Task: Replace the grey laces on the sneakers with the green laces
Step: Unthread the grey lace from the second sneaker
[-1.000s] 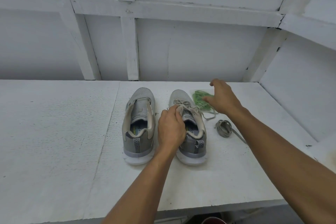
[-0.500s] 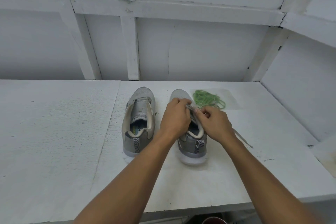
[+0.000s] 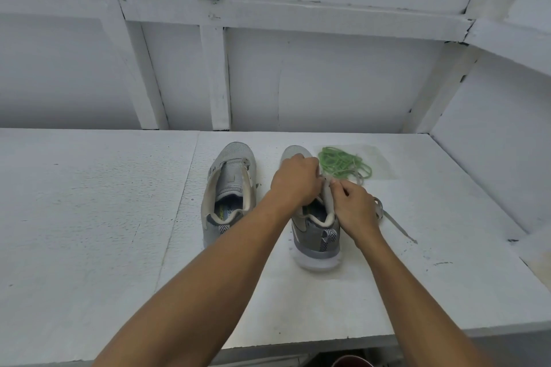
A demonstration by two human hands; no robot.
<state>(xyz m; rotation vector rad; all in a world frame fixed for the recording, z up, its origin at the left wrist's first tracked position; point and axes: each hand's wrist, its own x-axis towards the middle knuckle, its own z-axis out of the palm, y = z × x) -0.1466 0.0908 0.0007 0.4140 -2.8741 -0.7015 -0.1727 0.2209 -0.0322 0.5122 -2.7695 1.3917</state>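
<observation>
Left of the desk's (image 3: 89, 217) middle stands the left sneaker (image 3: 229, 188), toe toward the back edge. Its eyelets are bare and its tongue is exposed, so its grey lace is already out. Just beside it, the left hand (image 3: 293, 179) lies over the front half of the right sneaker (image 3: 316, 235), fingers curled down around the tongue and eyelet area to hold the shoe steady. The right hand (image 3: 353, 208) meets it from the other side, thumb and forefinger pinched together at the shoe's right eyelet edge. Whether they grip the edge or a lace I cannot tell, since both hands hide the lacing. The green laces (image 3: 343, 162) sit in a loose tangle on a clear plastic bag (image 3: 381, 164), near the back edge just right of the right sneaker's toe, untouched. One loose grey lace (image 3: 387, 214) lies on the desk just behind the right hand, its end trailing toward the right edge. By my reading the task is in its first half: one shoe is stripped, the second is probably being unlaced, and threading green laces through both shoes is yet to come.
</observation>
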